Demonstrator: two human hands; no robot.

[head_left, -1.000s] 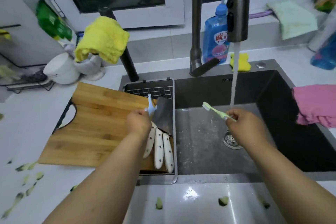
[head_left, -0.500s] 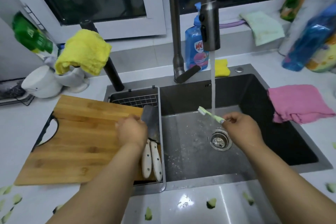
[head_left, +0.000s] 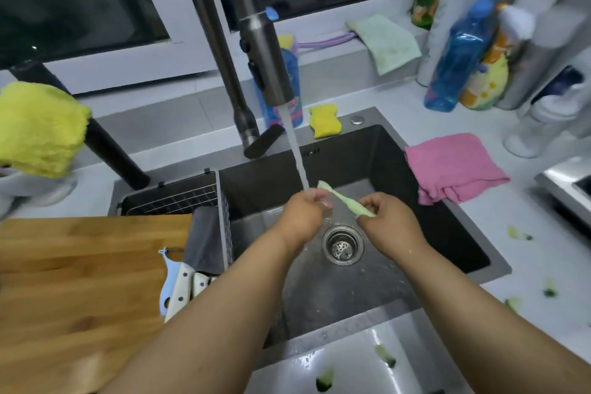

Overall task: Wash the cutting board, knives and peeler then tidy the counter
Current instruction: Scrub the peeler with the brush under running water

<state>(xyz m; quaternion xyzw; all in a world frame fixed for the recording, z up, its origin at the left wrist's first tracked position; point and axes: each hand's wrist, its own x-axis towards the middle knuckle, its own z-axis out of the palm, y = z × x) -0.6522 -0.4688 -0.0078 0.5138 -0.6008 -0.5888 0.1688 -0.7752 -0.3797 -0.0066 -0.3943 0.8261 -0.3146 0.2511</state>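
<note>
Over the sink (head_left: 393, 150), a pale green toothbrush (head_left: 342, 199) lies under the running water. My right hand (head_left: 391, 222) pinches its handle end, and my left hand (head_left: 302, 216) grips it just below the bristles, in the stream. The wooden cutting board (head_left: 80, 281) lies on the counter to the left, partly over the sink's wire rack (head_left: 172, 198). On the board's right edge lie a light blue peeler (head_left: 168, 278) and knives (head_left: 187, 281) with white handles, one a broad cleaver; my left forearm covers part of them.
The tap (head_left: 265, 61) runs into the basin above the drain (head_left: 342, 245). Dish soap (head_left: 289, 86) and a yellow sponge (head_left: 324, 117) sit behind. A pink cloth (head_left: 454, 166) hangs over the right rim; bottles (head_left: 463, 54) crowd the back right. Green peel scraps (head_left: 324, 381) litter the counter.
My left hand has left the knives on the board and moved right to take hold of the toothbrush under the water. The view has shifted right.
</note>
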